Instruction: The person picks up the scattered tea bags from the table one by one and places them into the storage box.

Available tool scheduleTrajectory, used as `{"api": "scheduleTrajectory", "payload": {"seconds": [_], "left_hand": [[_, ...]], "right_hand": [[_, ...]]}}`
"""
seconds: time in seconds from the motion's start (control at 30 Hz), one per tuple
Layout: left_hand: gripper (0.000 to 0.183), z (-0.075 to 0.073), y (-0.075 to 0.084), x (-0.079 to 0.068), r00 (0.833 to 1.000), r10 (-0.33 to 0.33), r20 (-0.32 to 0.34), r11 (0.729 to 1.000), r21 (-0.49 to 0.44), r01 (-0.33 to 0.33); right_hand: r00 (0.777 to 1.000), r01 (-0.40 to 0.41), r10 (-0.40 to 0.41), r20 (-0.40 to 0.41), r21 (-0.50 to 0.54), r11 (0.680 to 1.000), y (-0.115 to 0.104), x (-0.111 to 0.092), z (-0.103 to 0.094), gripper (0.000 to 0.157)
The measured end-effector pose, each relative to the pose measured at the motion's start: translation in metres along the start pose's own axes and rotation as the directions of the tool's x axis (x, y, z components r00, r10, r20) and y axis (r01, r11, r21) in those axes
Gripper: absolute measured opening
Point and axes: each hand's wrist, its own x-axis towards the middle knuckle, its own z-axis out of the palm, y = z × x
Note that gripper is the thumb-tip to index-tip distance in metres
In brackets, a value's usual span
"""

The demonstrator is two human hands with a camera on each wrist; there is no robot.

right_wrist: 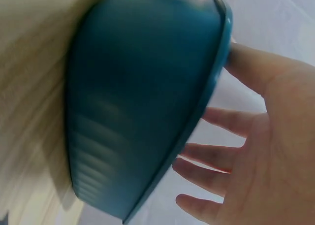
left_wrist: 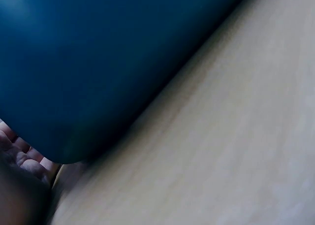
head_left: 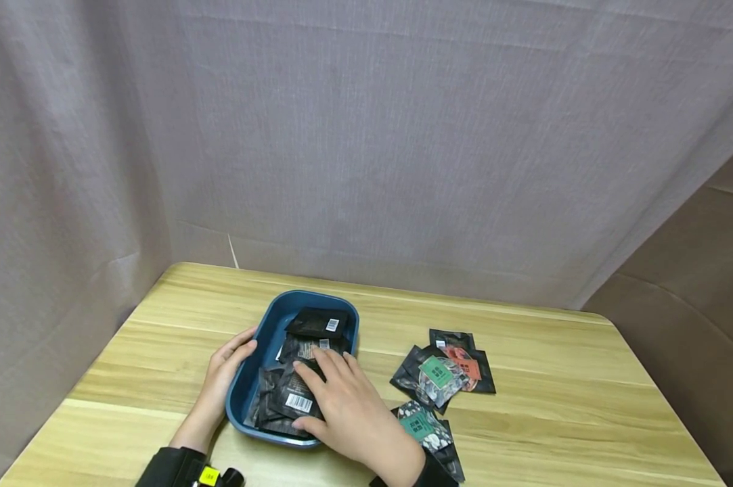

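Note:
A deep blue rectangular tub [head_left: 242, 385] stands on the wooden table and holds several black packets [head_left: 296, 391], some with white barcode labels showing. My left hand [head_left: 220, 375] rests against the tub's left outer wall, fingertips and thumb at its side. In the left wrist view, part of that hand [left_wrist: 24, 158] shows beside the tub's dark blue wall [left_wrist: 98, 67]. Reaching over the near right rim, my right hand [head_left: 357, 409] has its fingers spread over the packets. From the right wrist, the right hand's fingers [right_wrist: 206, 176] extend past the tub's rim [right_wrist: 206, 94].
Right of the tub lies a loose pile of black packets with green and red labels [head_left: 442, 372]. Nearer the front are more packets with a green label [head_left: 424, 426], close by the right wrist. Grey cloth [head_left: 372, 135] hangs behind the wooden table [head_left: 555, 406].

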Motion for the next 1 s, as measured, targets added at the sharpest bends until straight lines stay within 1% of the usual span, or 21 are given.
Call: {"api": "scheduleTrajectory", "payload": {"seconds": [0.23,0.47,0.57,0.63,0.7,0.77,0.83,0.9,0.97,1.0], "left_hand": [[0.051,0.001,0.001,0.001,1.0,-0.012,-0.006,1.0,-0.003,0.012],[0.052,0.001,0.001,0.001,1.0,-0.014,-0.002,1.0,-0.007,0.014],[0.052,0.001,0.001,0.002,1.0,-0.013,0.001,1.0,-0.007,0.013],[0.052,0.001,0.002,0.002,1.0,-0.012,0.005,1.0,-0.002,0.012],[0.052,0.001,0.002,0.002,1.0,-0.012,0.008,1.0,-0.002,0.012],[0.051,0.001,0.002,0.002,1.0,-0.013,0.01,1.0,-0.003,0.013],[0.051,0.002,0.001,0.002,1.0,-0.013,0.012,1.0,-0.005,0.013],[0.05,0.002,0.001,0.002,1.0,-0.013,0.01,1.0,-0.008,0.014],[0.051,0.001,0.002,0.002,1.0,-0.011,0.011,1.0,-0.002,0.011],[0.051,0.001,0.002,0.001,1.0,-0.009,0.012,1.0,0.003,0.009]], "right_hand": [[0.995,-0.088,0.087,0.04,0.037,0.995,0.014,-0.001,-0.013,0.066],[0.99,-0.136,0.141,-0.028,0.12,0.983,0.037,-0.006,-0.023,0.054],[0.982,-0.18,0.187,-0.025,0.164,0.97,0.047,-0.009,-0.028,0.048],[0.974,-0.22,0.226,-0.006,0.189,0.957,0.053,-0.011,-0.031,0.045],[0.96,-0.279,0.277,0.038,0.211,0.937,0.059,-0.015,-0.034,0.044],[0.938,-0.347,0.333,0.099,0.229,0.909,0.067,-0.019,-0.037,0.046],[0.9,-0.431,0.393,0.187,0.247,0.868,0.076,-0.023,-0.041,0.047],[0.859,-0.502,0.443,0.256,0.26,0.825,0.088,-0.029,-0.043,0.048],[0.822,-0.559,0.485,0.297,0.262,0.787,0.101,-0.035,-0.046,0.049],[0.809,-0.578,0.502,0.306,0.264,0.772,0.108,-0.039,-0.047,0.049]]}}
